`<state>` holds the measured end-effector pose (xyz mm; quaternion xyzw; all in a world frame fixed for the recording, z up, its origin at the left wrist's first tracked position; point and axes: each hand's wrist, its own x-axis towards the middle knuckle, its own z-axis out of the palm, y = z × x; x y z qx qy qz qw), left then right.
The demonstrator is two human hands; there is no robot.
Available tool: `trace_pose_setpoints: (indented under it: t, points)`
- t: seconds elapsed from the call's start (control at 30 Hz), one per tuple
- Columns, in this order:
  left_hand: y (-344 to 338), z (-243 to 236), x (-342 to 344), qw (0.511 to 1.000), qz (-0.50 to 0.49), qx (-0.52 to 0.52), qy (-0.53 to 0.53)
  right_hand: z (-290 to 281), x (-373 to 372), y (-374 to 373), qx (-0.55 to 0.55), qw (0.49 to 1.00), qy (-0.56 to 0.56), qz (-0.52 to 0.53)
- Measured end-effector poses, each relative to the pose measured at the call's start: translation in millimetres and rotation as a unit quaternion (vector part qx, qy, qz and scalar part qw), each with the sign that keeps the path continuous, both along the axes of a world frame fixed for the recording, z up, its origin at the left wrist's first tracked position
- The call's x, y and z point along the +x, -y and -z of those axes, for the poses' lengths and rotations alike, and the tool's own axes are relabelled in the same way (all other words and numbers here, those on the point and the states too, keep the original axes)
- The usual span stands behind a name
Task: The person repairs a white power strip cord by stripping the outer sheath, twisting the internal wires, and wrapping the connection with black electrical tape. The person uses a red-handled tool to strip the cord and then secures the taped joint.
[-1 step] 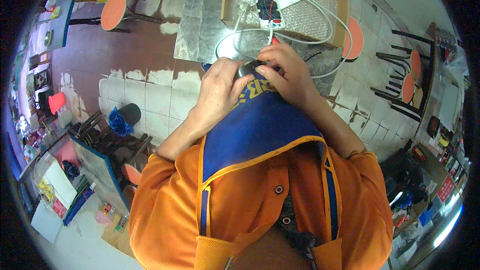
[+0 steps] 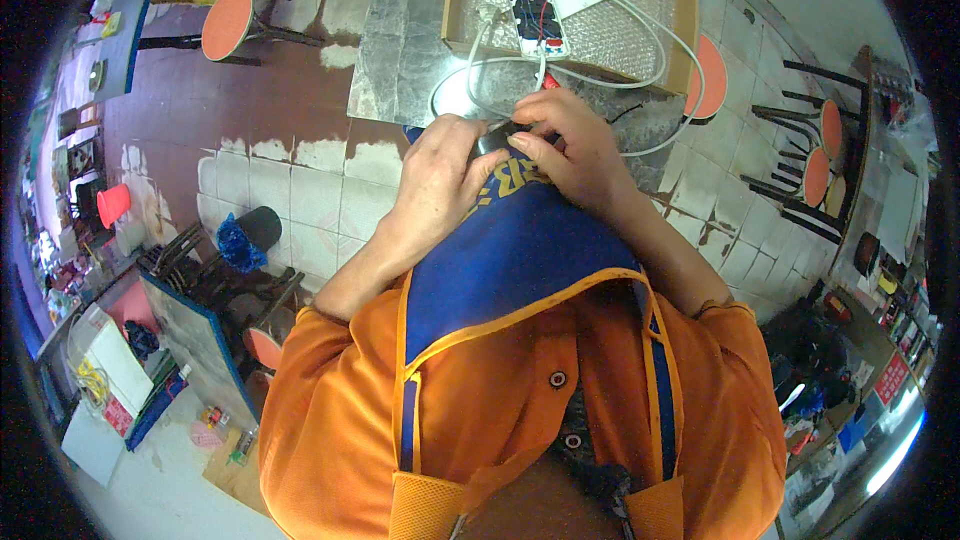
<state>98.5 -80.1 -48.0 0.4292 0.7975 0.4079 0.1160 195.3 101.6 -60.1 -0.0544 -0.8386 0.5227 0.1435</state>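
My left hand (image 2: 440, 170) and my right hand (image 2: 570, 155) meet above the blue, orange-edged apron (image 2: 510, 270), both gripping a small, dark, glossy object (image 2: 495, 140) that my fingers partly hide. My right thumb lies bent over its top. Just beyond my hands, white cables (image 2: 600, 80) loop over the grey stone-patterned table (image 2: 390, 50), with a red item (image 2: 550, 81) among them. An opened power strip (image 2: 530, 15) with black insides and a thin red wire lies on bubble wrap in a cardboard box (image 2: 680, 0).
Orange stools (image 2: 225, 22) and chairs (image 2: 830, 125) stand on the tiled floor (image 2: 310, 210) around me. A black bucket-like item with blue plastic (image 2: 243, 245) sits at left. Cluttered benches line both sides, one (image 2: 870, 360) at lower right, and a blue-edged board (image 2: 190, 340) stands lower left.
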Motion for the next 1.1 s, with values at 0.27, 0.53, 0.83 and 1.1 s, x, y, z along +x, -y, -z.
trace_pose_setpoints:
  t: [0.27, 0.53, 0.83, 1.1]
  points:
    - [1.4, 7.7, -0.7, 0.999, 0.023, 0.016, 0.034, 10.0, -2.1, -2.1, -0.124, 0.988, 0.074, -0.053]
    - [1.2, 5.7, 0.3, 0.999, 0.033, -0.002, 0.009, 22.2, 0.1, 1.6, -0.231, 0.954, 0.188, -0.028]
    - [-5.7, -1.5, -1.4, 0.999, 0.031, -0.01, -0.037, 9.2, -2.1, 1.1, -0.043, 0.998, 0.034, -0.026]
    - [-8.2, -3.4, -2.3, 0.997, 0.044, -0.004, -0.063, 17.7, -5.3, 3.0, -0.019, 1.0, 0.003, -0.021]
